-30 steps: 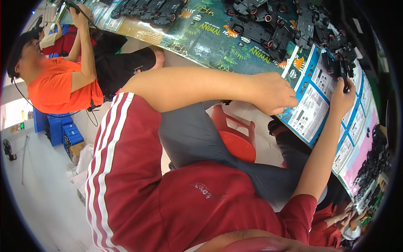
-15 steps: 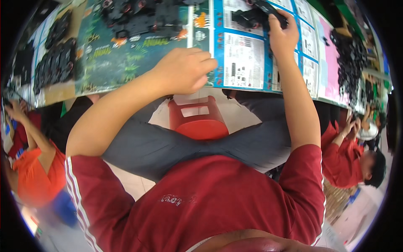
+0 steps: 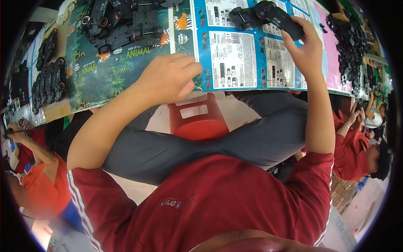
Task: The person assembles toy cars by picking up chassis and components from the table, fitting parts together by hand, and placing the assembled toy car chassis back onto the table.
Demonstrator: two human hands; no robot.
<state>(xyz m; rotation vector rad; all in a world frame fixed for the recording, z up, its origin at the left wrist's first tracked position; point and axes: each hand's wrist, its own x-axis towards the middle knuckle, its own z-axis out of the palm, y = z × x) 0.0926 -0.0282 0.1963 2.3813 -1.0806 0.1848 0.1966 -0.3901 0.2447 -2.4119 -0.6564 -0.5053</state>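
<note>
My right hand (image 3: 308,44) grips the end of a long black toy car chassis (image 3: 279,20), thumb on the near side and fingers on the far side. Left of that chassis, another black toy car part (image 3: 244,19) lies on the blue and white printed sheet (image 3: 233,61). My left hand (image 3: 170,77) is curled into a loose fist over the table's near edge; whatever its fingers may hold is hidden. Beyond it, several black toy car chassis (image 3: 130,29) are piled on a green animal-print sheet (image 3: 126,63).
More black chassis (image 3: 49,84) stand in a row at the far left. A heap of small black parts (image 3: 351,46) covers the right end of the table. Under the table edge is a red plastic stool (image 3: 199,119). Co-workers (image 3: 354,147) sit on both sides.
My right hand has moved right and nearer with the chassis, which now shows more fully. My left hand has shifted slightly left and nearer, still curled. The view has turned a little.
</note>
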